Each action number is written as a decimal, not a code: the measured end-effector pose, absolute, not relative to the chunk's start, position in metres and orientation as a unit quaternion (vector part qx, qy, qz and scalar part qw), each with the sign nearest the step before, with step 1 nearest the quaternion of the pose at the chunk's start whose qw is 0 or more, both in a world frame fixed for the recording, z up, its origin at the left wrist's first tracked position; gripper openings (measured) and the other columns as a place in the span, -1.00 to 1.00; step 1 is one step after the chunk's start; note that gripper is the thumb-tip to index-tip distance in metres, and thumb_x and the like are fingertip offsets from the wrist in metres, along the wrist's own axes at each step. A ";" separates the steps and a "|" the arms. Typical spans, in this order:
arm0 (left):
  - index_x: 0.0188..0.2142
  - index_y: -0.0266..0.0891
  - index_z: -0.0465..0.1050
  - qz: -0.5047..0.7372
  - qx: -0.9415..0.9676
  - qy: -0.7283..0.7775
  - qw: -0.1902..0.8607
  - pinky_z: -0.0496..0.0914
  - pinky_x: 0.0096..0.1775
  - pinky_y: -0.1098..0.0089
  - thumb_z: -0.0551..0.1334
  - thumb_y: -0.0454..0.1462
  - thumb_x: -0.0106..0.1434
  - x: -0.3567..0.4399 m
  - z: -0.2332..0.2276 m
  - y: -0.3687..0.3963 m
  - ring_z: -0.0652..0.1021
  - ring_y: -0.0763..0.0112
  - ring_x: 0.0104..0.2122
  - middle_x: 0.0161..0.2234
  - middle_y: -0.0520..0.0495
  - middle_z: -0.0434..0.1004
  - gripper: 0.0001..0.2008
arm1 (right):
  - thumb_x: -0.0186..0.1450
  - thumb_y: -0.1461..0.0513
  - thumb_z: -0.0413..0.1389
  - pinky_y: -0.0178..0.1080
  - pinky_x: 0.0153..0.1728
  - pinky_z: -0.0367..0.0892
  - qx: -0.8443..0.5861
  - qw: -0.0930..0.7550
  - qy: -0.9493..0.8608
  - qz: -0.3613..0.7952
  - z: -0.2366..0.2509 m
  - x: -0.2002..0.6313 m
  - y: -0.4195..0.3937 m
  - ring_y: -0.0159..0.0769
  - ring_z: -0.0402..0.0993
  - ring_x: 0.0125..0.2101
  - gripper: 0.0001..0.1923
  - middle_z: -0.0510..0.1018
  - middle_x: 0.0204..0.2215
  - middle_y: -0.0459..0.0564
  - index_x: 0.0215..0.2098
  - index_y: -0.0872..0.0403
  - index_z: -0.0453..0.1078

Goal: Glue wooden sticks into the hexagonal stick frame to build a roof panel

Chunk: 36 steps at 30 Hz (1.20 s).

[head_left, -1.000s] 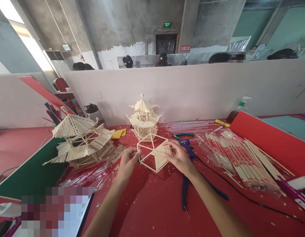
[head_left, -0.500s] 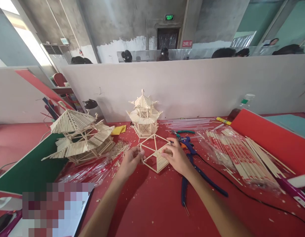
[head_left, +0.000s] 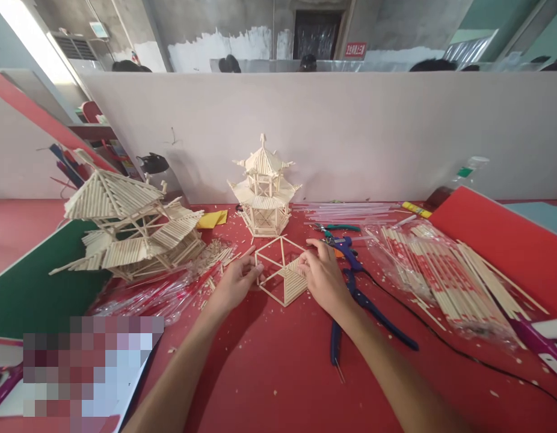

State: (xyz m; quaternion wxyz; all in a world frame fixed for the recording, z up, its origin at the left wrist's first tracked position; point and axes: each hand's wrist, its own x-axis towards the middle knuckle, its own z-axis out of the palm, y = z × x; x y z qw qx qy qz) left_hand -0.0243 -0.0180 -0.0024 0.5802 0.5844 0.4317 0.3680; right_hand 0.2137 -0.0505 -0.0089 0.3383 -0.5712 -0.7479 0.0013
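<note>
Above the middle of the red tabletop (head_left: pixel 255 373), between the two hands, is the six-sided frame (head_left: pixel 286 276), spokes running to its centre; whether its underside touches the tabletop, I cannot tell. The left hand (head_left: pixel 236 282) pinches its left edge between thumb and fingertips, and the right hand (head_left: pixel 322 275) grips its right side, thumb over the covering.

By my reading, the frame's outline and spokes are done, while the covering is only partly there: close-laid sticks fill the near right part, and its far limit is hidden under the right hand. The sections on the left and at the back are bare, so most of the covering looks left undone.

Directly behind the frame stands a small pagoda (head_left: pixel 264 205), its tiers roofed. To the frame's left, beyond some scraps (head_left: pixel 214 252), is a larger pagoda (head_left: pixel 129 251), also with covered roofs. Just right of the frame lie a glue gun (head_left: pixel 344 243) and a blue-handled tool (head_left: pixel 384 323); farther right is a bagged stock of chopsticks (head_left: pixel 454 279).
</note>
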 end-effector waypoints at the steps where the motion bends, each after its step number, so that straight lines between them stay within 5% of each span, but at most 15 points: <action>1: -0.41 -0.20 0.38 0.367 0.583 0.433 0.581 0.51 -0.31 0.31 0.41 0.03 0.17 -0.024 -0.002 -0.018 0.54 0.34 -0.44 -0.48 -0.01 0.51 -0.61 | 0.40 0.38 0.03 0.12 0.17 0.26 -0.568 0.352 -0.744 0.004 -0.006 0.215 -0.050 0.08 0.30 0.17 -0.86 0.38 0.12 0.23 -0.27 0.04 0.36; 7: -0.41 -0.21 0.39 0.361 0.583 0.439 0.580 0.52 -0.31 0.29 0.40 0.07 0.17 -0.024 0.000 -0.019 0.54 0.34 -0.44 -0.46 -0.01 0.50 -0.58 | 0.45 0.26 0.00 -0.10 -0.10 0.36 -0.548 0.427 -0.695 0.185 0.009 0.221 -0.049 -0.12 0.50 -0.21 -0.87 0.56 -0.28 0.03 -0.29 -0.01 0.27; 16: -0.40 -0.20 0.39 0.356 0.592 0.438 0.575 0.52 -0.31 0.31 0.38 0.08 0.19 -0.025 0.002 -0.020 0.54 0.34 -0.43 -0.45 -0.02 0.51 -0.58 | 0.39 0.10 0.12 -0.26 -0.37 0.35 -0.489 0.419 -0.639 0.420 0.014 0.219 -0.050 -0.25 0.51 -0.37 -0.82 0.56 -0.40 -0.06 -0.30 0.01 0.30; 26: -0.43 -0.18 0.34 0.364 0.588 0.432 0.579 0.47 -0.35 0.33 0.39 0.09 0.16 -0.024 -0.002 -0.017 0.51 0.36 -0.48 -0.51 0.02 0.48 -0.57 | 0.40 0.09 0.14 -0.30 -0.50 0.06 -0.558 0.261 -0.737 0.277 0.021 0.221 -0.058 -0.38 0.22 -0.57 -0.83 0.28 -0.60 -0.26 -0.27 0.00 0.39; 30: -0.42 -0.19 0.37 0.364 0.589 0.434 0.576 0.48 -0.34 0.32 0.39 0.07 0.17 -0.024 -0.001 -0.018 0.52 0.34 -0.46 -0.49 0.01 0.49 -0.59 | 0.27 0.11 0.30 -0.30 -0.53 -0.03 -0.584 0.254 -0.733 0.238 0.021 0.213 -0.058 -0.38 0.15 -0.58 -0.81 0.19 -0.62 -0.29 -0.30 -0.01 0.41; 36: -0.42 -0.20 0.38 0.363 0.591 0.437 0.572 0.48 -0.33 0.30 0.41 0.02 0.16 -0.024 -0.001 -0.018 0.52 0.33 -0.47 -0.48 -0.02 0.51 -0.62 | 0.33 0.15 0.24 -0.28 -0.53 -0.02 -0.588 0.284 -0.727 0.214 0.007 0.207 -0.052 -0.34 0.20 -0.60 -0.89 0.23 -0.66 -0.24 -0.35 -0.01 0.49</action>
